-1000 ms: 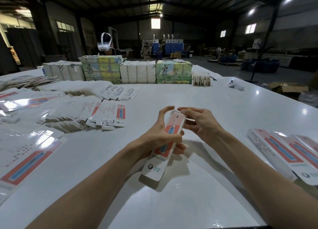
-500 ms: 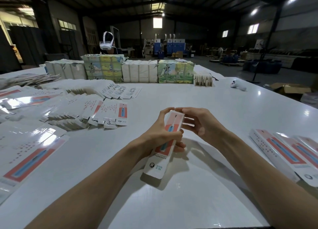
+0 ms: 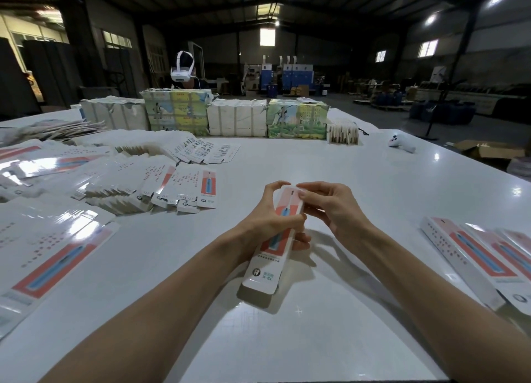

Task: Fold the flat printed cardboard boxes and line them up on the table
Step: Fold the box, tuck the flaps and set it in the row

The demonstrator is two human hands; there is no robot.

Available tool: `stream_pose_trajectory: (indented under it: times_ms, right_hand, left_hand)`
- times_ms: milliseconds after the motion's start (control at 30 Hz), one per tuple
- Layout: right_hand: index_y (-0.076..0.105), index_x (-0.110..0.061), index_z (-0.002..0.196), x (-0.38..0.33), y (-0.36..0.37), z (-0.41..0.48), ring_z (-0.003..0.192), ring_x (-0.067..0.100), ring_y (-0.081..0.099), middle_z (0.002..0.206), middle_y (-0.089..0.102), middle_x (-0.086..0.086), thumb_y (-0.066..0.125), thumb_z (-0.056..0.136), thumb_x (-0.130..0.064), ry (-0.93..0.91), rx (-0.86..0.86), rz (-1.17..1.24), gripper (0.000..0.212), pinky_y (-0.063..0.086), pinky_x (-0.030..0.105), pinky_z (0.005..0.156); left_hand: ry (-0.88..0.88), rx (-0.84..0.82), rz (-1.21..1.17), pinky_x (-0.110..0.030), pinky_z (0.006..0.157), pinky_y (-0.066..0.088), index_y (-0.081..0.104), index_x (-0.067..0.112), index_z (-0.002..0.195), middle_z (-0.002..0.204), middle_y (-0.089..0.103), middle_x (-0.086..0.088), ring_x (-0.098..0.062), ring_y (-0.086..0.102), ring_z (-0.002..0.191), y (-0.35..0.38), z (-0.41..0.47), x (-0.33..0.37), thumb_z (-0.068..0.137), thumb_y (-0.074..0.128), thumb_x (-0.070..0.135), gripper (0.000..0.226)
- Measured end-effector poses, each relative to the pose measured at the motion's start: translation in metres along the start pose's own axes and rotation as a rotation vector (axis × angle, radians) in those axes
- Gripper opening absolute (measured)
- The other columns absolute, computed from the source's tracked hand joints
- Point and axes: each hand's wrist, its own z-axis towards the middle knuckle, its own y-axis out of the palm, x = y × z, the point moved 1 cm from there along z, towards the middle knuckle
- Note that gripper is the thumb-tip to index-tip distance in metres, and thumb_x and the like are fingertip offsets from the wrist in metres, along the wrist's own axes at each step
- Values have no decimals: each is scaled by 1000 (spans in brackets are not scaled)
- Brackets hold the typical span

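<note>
While the left hand (image 3: 270, 220) grips one box (image 3: 265, 270), the right hand (image 3: 333, 207) pinches its top flap (image 3: 288, 189). Several folded boxes (image 3: 465, 256) lie right; many flat blanks (image 3: 184, 181) remain

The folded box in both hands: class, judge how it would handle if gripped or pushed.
The box is probably light: the left hand grips just its middle. Thin hollow card would likely dent under a squeeze. Its glossy face may slide easily on the shiny table.
</note>
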Motion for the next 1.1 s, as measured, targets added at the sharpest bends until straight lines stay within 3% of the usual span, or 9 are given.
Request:
stream_pose_trajectory:
  times_ms: [133,267,400,500,700,800,900,1000,1100]
  right_hand:
    - [70,-2,118,3,5,0,103,28,77,105,79,11,70,99,-11,-14,6,-24,21,64,35,86]
    - [64,-12,129,4,8,-3,106,22,75,119,74,6,66,103,-20,-60,62,-133,27,63,38,90]
    - [56,-19,120,6,9,-7,105,15,69,120,62,-2,63,105,-29,-211,160,-457,20,59,21,76]
    - [63,-17,110,3,13,-8,105,15,64,115,56,3,61,105,-25,-365,185,-750,10,54,15,75]
    - [63,-16,117,-3,33,-24,96,14,54,112,45,0,59,98,-60,-256,-147,-1154,49,53,31,85]
    - [61,-14,111,-14,33,-32,95,18,55,114,45,2,65,97,-51,-207,-214,-1167,40,52,29,80]
    - [62,-14,115,-22,18,-44,91,22,57,114,52,6,66,97,-31,-306,-79,-1271,25,48,28,78]
    - [61,-13,121,-25,-14,-57,84,24,56,114,55,8,64,96,-25,-212,94,-1449,27,49,32,74]
    - [57,-13,135,-25,-53,-77,101,24,59,123,56,8,63,99,-26,-53,247,-1532,39,55,36,91]
  left_hand:
    - [5,41,-9,-38,76,66,23,44,145,122,62,-19,-31,78,89,0,3,-2,90,80,11,86]
    - [3,38,-164,-43,83,65,22,46,148,126,63,-19,-37,76,98,4,6,-4,84,87,20,95]
    - [-8,70,-350,-49,91,62,41,40,141,118,69,-18,-34,75,100,10,6,-3,82,70,48,67]
    - [53,55,-536,-52,91,60,50,17,132,111,64,-21,-32,71,95,10,5,-3,95,61,45,48]
    - [-14,5,-791,-49,91,58,50,-6,145,121,67,-25,-38,68,112,0,1,-4,99,55,58,79]
    - [-39,-22,-834,-50,89,59,48,2,147,122,70,-23,-38,70,113,-1,3,-5,96,55,68,84]
    - [-64,93,-835,-50,85,63,63,20,111,106,79,-16,-36,77,103,1,8,-4,97,54,69,52]
    - [-44,255,-644,-49,97,60,63,19,121,117,72,-13,-35,75,106,-1,13,-9,101,58,56,42]
    - [10,258,-527,-39,85,65,71,9,121,112,73,-13,-27,76,98,-3,12,-12,105,59,30,30]
